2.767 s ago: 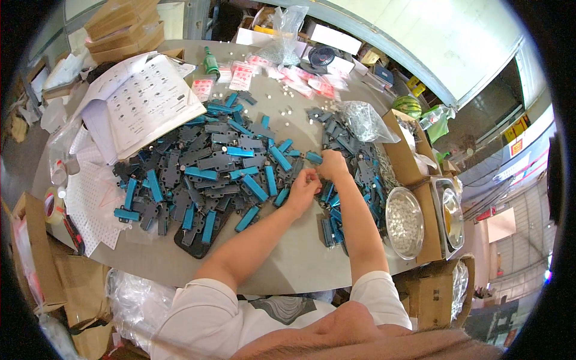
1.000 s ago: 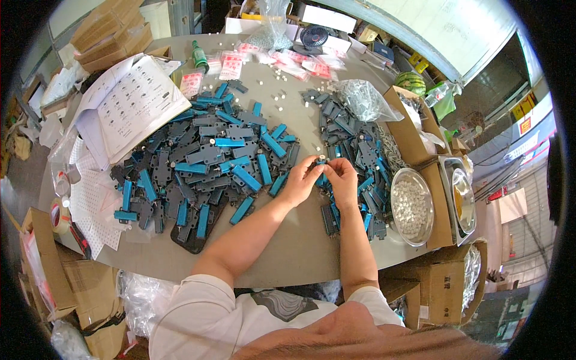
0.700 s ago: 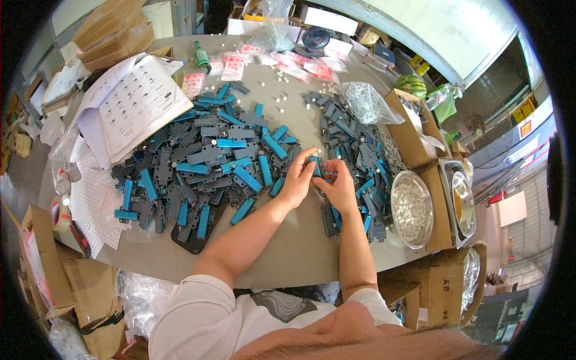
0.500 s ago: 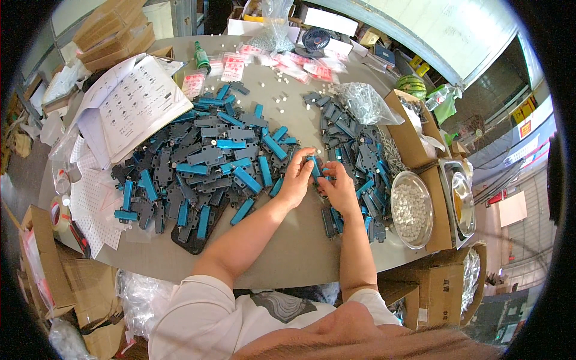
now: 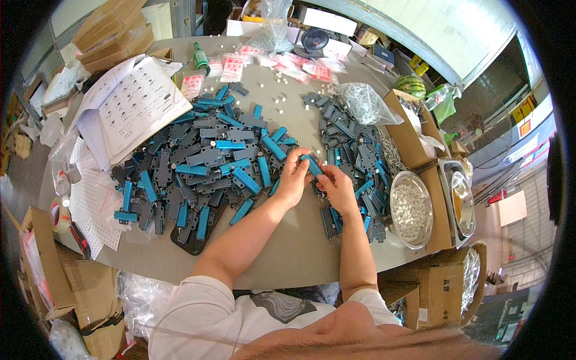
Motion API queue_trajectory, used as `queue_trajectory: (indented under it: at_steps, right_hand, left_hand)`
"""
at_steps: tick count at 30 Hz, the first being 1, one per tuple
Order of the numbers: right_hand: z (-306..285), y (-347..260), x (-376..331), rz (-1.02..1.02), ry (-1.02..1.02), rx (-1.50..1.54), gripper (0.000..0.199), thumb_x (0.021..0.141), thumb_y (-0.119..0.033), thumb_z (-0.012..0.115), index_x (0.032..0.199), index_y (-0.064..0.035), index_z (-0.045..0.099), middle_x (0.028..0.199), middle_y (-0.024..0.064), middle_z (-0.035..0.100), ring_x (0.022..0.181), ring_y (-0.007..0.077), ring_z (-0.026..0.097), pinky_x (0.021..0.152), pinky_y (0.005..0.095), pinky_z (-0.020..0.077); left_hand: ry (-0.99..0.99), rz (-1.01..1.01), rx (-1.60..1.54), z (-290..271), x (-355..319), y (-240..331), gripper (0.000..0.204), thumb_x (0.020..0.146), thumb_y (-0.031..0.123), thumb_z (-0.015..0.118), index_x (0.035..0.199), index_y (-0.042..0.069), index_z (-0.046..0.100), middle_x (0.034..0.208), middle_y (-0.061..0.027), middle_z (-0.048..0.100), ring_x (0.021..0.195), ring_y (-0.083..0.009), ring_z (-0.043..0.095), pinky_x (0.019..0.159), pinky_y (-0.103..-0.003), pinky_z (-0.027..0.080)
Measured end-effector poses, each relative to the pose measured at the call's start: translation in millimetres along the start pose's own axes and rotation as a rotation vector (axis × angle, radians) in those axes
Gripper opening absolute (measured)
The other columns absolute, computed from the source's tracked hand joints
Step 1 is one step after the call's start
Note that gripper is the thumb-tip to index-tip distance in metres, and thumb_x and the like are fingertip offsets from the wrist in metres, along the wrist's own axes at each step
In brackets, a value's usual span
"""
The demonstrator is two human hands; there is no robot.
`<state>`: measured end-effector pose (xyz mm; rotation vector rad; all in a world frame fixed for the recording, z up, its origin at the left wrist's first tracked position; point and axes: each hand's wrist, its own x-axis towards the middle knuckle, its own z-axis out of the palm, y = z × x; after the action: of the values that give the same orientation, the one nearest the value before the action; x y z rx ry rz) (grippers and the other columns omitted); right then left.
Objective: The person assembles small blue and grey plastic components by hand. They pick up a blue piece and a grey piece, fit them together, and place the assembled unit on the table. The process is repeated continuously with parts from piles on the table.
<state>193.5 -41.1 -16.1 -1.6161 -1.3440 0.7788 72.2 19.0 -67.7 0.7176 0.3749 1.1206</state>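
Between my two hands, over the gap between two heaps, is a small blue and black plastic part (image 5: pixel 312 166). My left hand (image 5: pixel 293 181) is closed around its left side, fingers bent over the far end. At the near right end, my right hand (image 5: pixel 338 188) pinches the part with thumb and fingers. To the left of my hands spreads a large heap of similar blue and black parts (image 5: pixel 207 159), with small metal bits on some. A smaller heap of such parts (image 5: pixel 360 174) lies just right of my right hand.
A clear round bowl of small white pieces (image 5: pixel 411 210) stands at the right edge. An open book of printed sheets (image 5: pixel 141 99) rests on the left heap. Toward the back are a green bottle (image 5: pixel 201 58), red-and-white packets (image 5: pixel 232 67), a small fan (image 5: pixel 315 39) and a clear bag (image 5: pixel 363 102).
The held part has turned so that its far end tips to the left and more of its blue side shows. My hands have shifted only slightly.
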Motion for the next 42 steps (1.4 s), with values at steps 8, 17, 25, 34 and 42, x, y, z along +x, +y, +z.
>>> queue_trajectory:
  at_steps: [8, 17, 25, 34, 42]
  right_hand:
    - [-0.7, 7.7, 3.8, -0.093, 0.089, -0.119, 0.018, 0.088, -0.007, 0.057, 0.102, 0.0029, 0.06, 0.087, 0.0143, 0.062, 0.075, 0.0217, 0.067, 0.065, 0.0312, 0.0527]
    - [2.8, 9.1, 3.4, -0.152, 0.104, -0.182, 0.027, 0.084, -0.006, 0.063, 0.109, 0.0023, 0.057, 0.087, 0.0123, 0.067, 0.075, 0.015, 0.065, 0.067, 0.0278, 0.0518]
    - [5.3, 19.7, 7.8, -0.064, 0.112, 0.032, 0.024, 0.08, -0.005, 0.066, 0.102, 0.0012, 0.059, 0.087, 0.0114, 0.067, 0.077, 0.0185, 0.065, 0.067, 0.0313, 0.0518]
    - [7.5, -4.0, 0.0, -0.449, 0.313, -0.637, 0.025, 0.079, -0.01, 0.065, 0.103, -0.0037, 0.061, 0.101, 0.0159, 0.063, 0.083, 0.0337, 0.064, 0.07, 0.0411, 0.0521]
    - [4.3, -8.7, 0.6, -0.536, 0.33, -0.714, 0.027, 0.083, -0.007, 0.06, 0.11, -0.0049, 0.059, 0.102, 0.015, 0.061, 0.088, 0.0356, 0.062, 0.07, 0.041, 0.0523]
  left_hand:
    - [0.013, -0.034, 0.009, -1.8, 2.3, 3.2, 0.034, 0.094, 0.019, 0.055, 0.126, 0.015, 0.043, 0.105, 0.002, 0.051, 0.097, -0.0089, 0.052, 0.081, -0.028, 0.048]
    - [0.006, 0.059, -0.013, -4.5, 2.1, -0.3, 0.027, 0.091, 0.012, 0.059, 0.116, 0.01, 0.05, 0.103, -0.001, 0.055, 0.093, -0.0119, 0.057, 0.078, -0.03, 0.053]
    - [0.115, 0.165, 0.11, 3.5, -1.1, -0.1, 0.035, 0.089, 0.009, 0.061, 0.123, 0.004, 0.051, 0.095, -0.0031, 0.06, 0.085, -0.009, 0.058, 0.075, -0.027, 0.053]
    - [0.118, 0.142, 0.092, 2.0, 1.6, 0.1, 0.039, 0.088, 0.003, 0.061, 0.125, 0.002, 0.049, 0.101, -0.0038, 0.061, 0.09, -0.0099, 0.058, 0.077, -0.028, 0.054]
    - [0.024, 0.156, 0.029, 3.1, -0.5, 4.1, 0.043, 0.087, -0.001, 0.058, 0.129, 0.0, 0.045, 0.109, -0.0063, 0.06, 0.096, -0.0129, 0.058, 0.084, -0.031, 0.052]
